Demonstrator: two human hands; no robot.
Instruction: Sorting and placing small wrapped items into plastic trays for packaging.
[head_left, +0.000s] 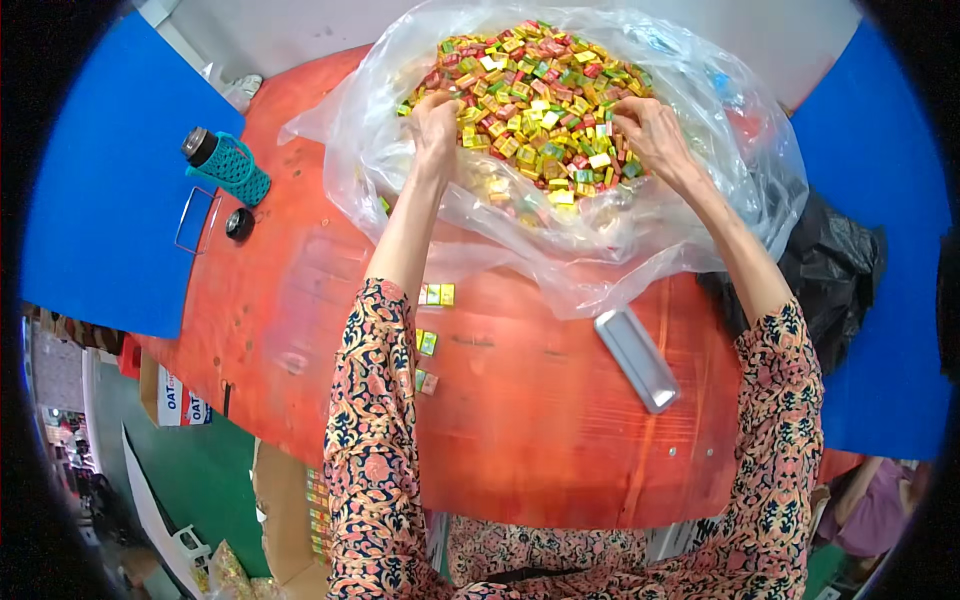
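Note:
A large clear plastic bag (350, 150) lies wide open at the far side of the table, full of small block-shaped packs (545, 120) in yellow, red, green and orange. My left hand (435, 128) is at the left edge of the heap, its fingers curled down and pressed together. At the right edge, my right hand (648, 132) has thumb and fingers drawn into a pinch among the packs. What either hand grips is too small or hidden to tell. Beside my left forearm, several small packs (436, 295) sit in short rows on the table, partly covered by my sleeve.
The red table (540, 430) carries a grey shallow tray (637, 360) right of centre. A bottle in a teal sleeve (230, 165) and a black lid (239, 224) are at left. A black plastic bag (825, 270) lies at right. Below left stands an open carton (285, 510).

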